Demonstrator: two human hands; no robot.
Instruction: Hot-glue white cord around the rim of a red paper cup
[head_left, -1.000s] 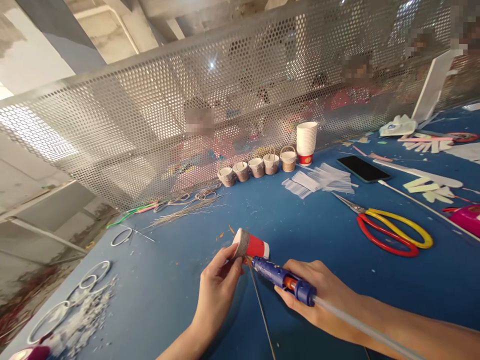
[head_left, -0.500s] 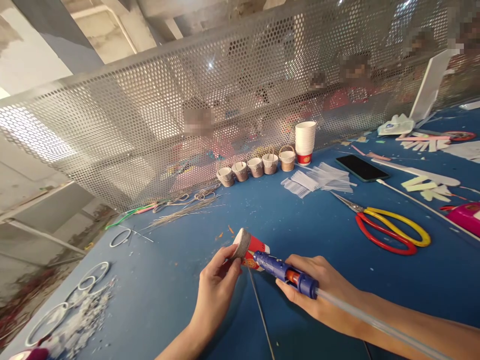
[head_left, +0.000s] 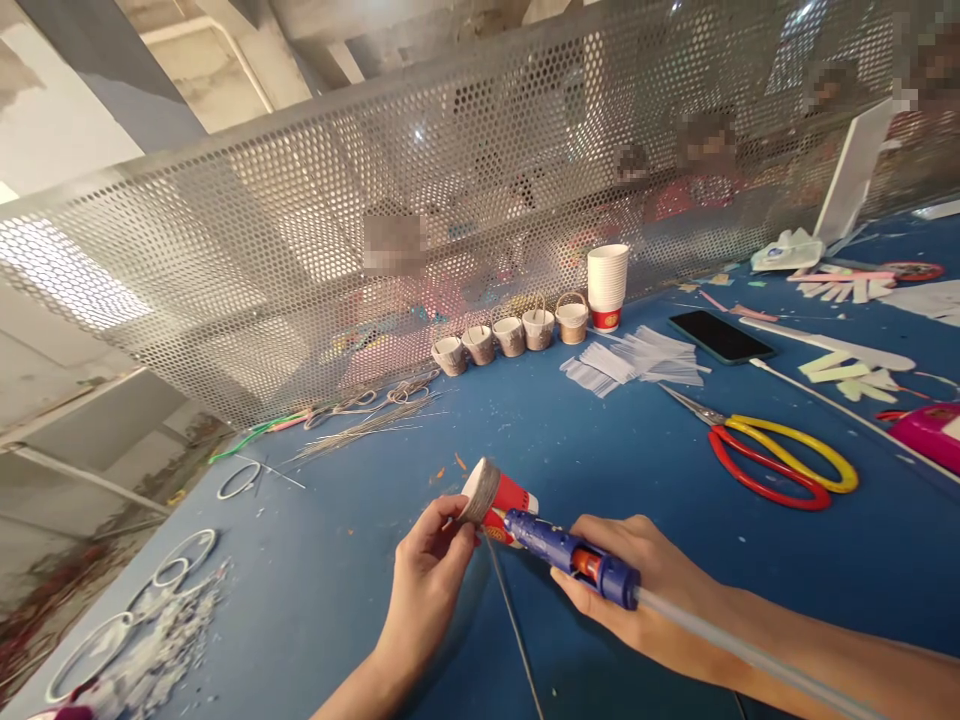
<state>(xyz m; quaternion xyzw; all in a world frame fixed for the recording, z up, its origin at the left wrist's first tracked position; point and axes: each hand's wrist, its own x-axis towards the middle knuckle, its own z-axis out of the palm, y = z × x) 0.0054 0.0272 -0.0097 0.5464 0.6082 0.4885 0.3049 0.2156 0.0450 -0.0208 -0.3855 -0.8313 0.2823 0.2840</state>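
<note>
My left hand [head_left: 431,575] pinches the base of a small red and white paper cup [head_left: 501,498], held on its side just above the blue table [head_left: 615,470]. Grey cord is wound round the cup's bottom end. My right hand [head_left: 645,580] grips a blue hot glue gun [head_left: 570,555] with a clear glue stick trailing out of its back. The gun's nozzle touches the cup's red side. A thin grey strand [head_left: 514,630] hangs from the cup toward me.
A perforated metal screen [head_left: 375,220] closes the far edge; people sit behind it. Along it stand several cord-wrapped mini baskets [head_left: 510,335] and a stack of cups [head_left: 607,285]. Red and yellow scissors [head_left: 780,460], a phone [head_left: 720,337], paper strips [head_left: 637,360], wire rings [head_left: 180,560] lie around.
The glue gun's nozzle has slid up along the cup's red side. Both hands and the cup have shifted only slightly.
</note>
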